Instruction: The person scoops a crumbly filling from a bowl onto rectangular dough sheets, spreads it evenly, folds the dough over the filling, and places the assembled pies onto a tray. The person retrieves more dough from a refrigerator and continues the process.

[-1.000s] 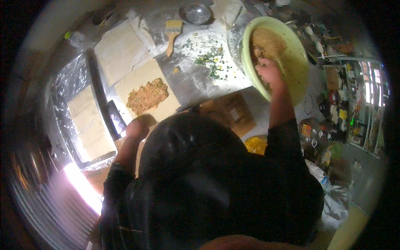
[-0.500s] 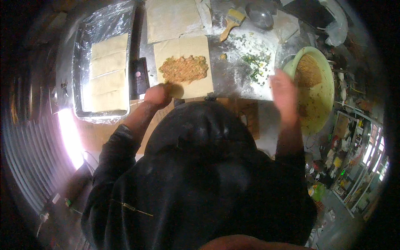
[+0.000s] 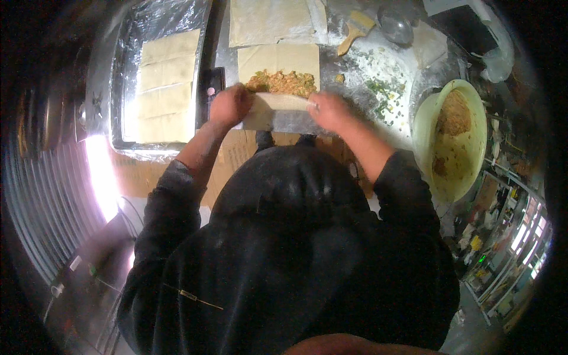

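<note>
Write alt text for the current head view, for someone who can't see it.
A person's left hand and right hand hold the near edge of a dough sheet folded up toward its filling. Left is a tray of dough pieces; right, a brush and a green bowl.

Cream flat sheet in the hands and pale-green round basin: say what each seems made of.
Cream sheet: probably dough, matte; its lifted near edge bends softly.
Pale-green basin: likely plastic, perhaps slightly glossy, judging by its smooth, evenly coloured outer wall.
</note>
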